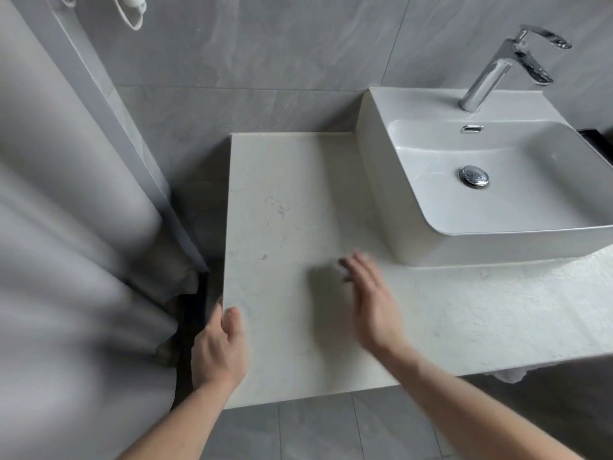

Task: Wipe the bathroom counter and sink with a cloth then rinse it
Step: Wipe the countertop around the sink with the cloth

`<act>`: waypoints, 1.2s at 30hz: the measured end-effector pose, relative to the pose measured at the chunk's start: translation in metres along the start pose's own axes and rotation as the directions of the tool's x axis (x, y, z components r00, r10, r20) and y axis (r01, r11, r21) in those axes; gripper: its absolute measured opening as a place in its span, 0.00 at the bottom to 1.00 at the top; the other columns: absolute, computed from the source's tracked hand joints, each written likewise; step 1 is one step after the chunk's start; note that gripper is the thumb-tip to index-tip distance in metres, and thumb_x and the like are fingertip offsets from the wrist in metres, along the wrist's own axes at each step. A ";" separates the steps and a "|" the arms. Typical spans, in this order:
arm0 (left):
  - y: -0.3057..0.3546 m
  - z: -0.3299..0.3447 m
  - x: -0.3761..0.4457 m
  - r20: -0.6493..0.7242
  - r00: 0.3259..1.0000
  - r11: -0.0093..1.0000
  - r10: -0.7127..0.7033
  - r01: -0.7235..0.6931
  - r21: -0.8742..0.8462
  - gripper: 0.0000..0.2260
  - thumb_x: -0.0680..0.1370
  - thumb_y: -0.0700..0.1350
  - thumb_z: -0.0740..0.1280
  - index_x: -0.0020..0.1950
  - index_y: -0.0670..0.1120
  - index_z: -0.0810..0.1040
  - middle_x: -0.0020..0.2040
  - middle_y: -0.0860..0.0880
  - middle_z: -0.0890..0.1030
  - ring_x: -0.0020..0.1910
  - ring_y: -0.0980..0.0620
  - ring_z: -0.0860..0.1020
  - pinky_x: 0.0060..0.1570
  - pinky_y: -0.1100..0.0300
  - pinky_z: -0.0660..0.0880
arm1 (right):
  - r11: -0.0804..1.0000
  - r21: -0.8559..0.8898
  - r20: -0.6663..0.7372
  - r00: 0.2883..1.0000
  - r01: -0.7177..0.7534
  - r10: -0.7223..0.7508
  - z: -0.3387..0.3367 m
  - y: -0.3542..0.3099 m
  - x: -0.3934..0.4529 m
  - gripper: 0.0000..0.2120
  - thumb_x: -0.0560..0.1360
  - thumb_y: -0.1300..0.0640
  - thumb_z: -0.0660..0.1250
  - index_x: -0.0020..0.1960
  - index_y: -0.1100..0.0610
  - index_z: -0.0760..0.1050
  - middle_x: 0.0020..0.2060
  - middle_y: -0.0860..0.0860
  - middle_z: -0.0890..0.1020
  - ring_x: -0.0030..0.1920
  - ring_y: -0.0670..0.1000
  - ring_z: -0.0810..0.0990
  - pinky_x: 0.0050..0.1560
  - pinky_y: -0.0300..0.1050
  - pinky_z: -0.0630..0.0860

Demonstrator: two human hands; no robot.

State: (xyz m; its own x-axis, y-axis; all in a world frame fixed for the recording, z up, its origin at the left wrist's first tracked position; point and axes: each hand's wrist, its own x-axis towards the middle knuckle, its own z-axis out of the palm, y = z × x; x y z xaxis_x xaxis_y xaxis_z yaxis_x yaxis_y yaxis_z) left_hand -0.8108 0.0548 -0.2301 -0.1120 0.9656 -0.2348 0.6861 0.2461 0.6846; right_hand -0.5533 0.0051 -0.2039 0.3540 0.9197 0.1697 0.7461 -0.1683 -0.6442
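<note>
The pale stone counter runs from the left edge to under the white vessel sink at the right. My left hand grips the counter's front left edge, thumb on top. My right hand is motion-blurred over the counter in front of the sink's left corner, fingers stretched out. A small whitish scrap shows at its fingertips; I cannot tell whether it is a cloth. The sink's drain plug is down, and no water runs from the chrome tap.
A grey shower curtain hangs close on the left, touching the counter's side. Grey tiled wall stands behind, grey floor tiles below. Something white hangs under the counter's front edge at the right. A dark object sits behind the sink.
</note>
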 end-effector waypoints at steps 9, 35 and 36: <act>0.005 -0.003 -0.002 0.021 1.000 1.000 0.001 -0.001 -0.025 0.28 0.78 0.64 0.45 0.75 0.58 0.67 0.64 0.48 0.81 0.61 0.39 0.78 0.57 0.47 0.75 | 0.928 -0.360 0.091 0.987 -0.094 0.135 0.008 0.021 0.028 0.28 0.80 0.52 0.53 0.80 0.53 0.63 0.80 0.54 0.64 0.80 0.60 0.58 0.80 0.55 0.53; 0.007 -0.005 -0.002 0.012 1.000 1.000 -0.022 0.022 -0.010 0.25 0.82 0.60 0.48 0.74 0.54 0.70 0.64 0.47 0.81 0.62 0.41 0.78 0.57 0.52 0.75 | 0.949 -0.296 0.114 0.983 -0.104 0.143 -0.004 0.036 0.059 0.27 0.79 0.54 0.53 0.77 0.59 0.67 0.78 0.58 0.67 0.79 0.62 0.62 0.79 0.50 0.55; 0.007 -0.004 -0.002 0.008 1.000 1.000 -0.022 0.022 -0.012 0.23 0.83 0.59 0.50 0.74 0.54 0.70 0.64 0.47 0.81 0.62 0.41 0.78 0.56 0.53 0.74 | 0.947 -0.302 0.100 0.984 -0.113 0.149 0.003 0.031 0.057 0.28 0.79 0.53 0.53 0.78 0.57 0.66 0.78 0.57 0.66 0.79 0.62 0.61 0.80 0.52 0.54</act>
State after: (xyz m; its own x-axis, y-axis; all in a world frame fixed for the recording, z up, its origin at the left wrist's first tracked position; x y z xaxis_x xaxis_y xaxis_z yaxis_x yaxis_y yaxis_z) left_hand -0.8092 0.0548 -0.2220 -0.1213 0.9591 -0.2556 0.6749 0.2685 0.6873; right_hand -0.5115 0.0536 -0.2161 0.4035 0.9150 -0.0038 0.8363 -0.3705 -0.4041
